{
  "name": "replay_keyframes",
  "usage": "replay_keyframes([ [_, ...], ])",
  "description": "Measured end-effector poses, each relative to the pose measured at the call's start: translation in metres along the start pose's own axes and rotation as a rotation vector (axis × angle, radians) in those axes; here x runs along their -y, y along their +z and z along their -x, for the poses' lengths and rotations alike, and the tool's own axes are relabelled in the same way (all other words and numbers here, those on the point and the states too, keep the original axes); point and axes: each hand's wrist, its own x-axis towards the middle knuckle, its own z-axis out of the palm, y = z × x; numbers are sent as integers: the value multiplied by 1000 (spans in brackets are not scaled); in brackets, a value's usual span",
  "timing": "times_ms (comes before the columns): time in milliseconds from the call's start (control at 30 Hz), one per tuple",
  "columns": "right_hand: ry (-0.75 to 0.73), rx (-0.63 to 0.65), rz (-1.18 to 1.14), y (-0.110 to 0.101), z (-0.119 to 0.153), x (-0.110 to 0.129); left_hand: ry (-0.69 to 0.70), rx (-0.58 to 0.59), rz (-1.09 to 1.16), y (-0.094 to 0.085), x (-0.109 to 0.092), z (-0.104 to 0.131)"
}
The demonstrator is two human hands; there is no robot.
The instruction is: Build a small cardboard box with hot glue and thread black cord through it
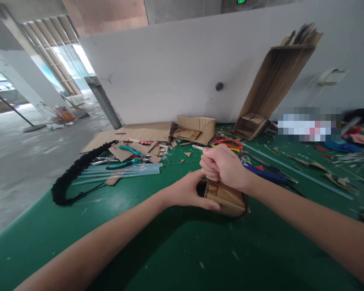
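Observation:
A small brown cardboard box (230,202) rests on the green table in front of me. My left hand (189,192) is wrapped round the box's left side, with the thumb along its near face. Above the box, my right hand (223,167) is closed in a fist around a thin pale stick (197,147), whose end pokes out to the left. The rest of that stick is hidden by the fingers. Just behind the fist lie red-orange handles (230,143), and a blue glue gun (267,173) is partly covered by my right forearm.
Teal-handled pliers (129,151), clear glue sticks (124,170) and a black fuzzy strip (66,182) lie to the left. Cardboard pieces (148,131) and scraps are along the wall. A tall cardboard holder (276,81) leans there, with sticks at its top.

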Motion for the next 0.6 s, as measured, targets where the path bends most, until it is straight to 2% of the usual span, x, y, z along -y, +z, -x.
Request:
replay_keyframes([
  [100,61,-2,-15,-1,-2,3,21,-6,-1,0,3,-1],
  [433,108,41,34,-3,-4,5,31,18,-64,-4,-1,-2],
  [600,105,58,-29,-5,-2,0,32,6,-61,-3,1,-1],
])
